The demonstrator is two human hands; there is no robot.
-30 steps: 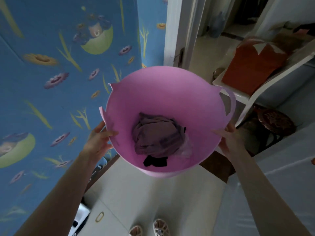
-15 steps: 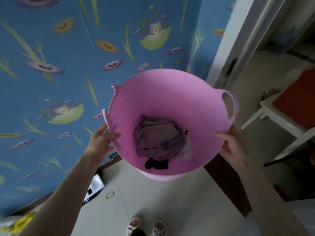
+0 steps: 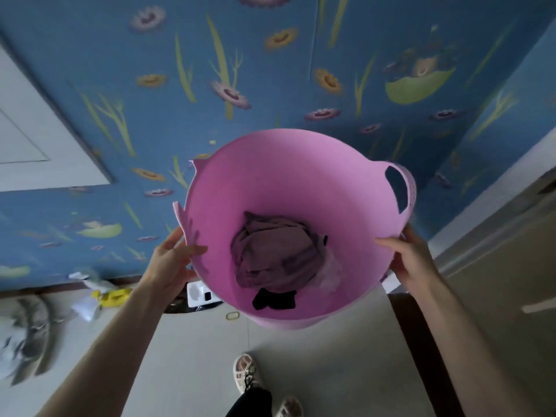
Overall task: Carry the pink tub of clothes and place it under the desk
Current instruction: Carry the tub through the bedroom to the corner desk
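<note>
I hold a pink tub (image 3: 288,179) in front of me, above the floor. Inside it lie a crumpled mauve garment (image 3: 273,251) and a small black piece of cloth (image 3: 273,300). My left hand (image 3: 173,260) grips the tub's left rim, thumb inside the wall. On the right rim, just below the tub's loop handle (image 3: 404,188), my right hand (image 3: 412,257) grips with the thumb over the edge. No desk is in view.
A blue flowered wall (image 3: 270,70) stands right ahead, with a white panel (image 3: 33,145) at the left. On the pale floor lie yellow and white clutter (image 3: 102,293), a white box (image 3: 200,293), a yellow ring (image 3: 232,316) and grey fabric (image 3: 27,335). My sandalled feet (image 3: 245,371) show below.
The view has swung to the left: the doorway, the white rack and the orange item have left the frame, and the white panel and floor clutter have come in. Both hands keep their grip.
</note>
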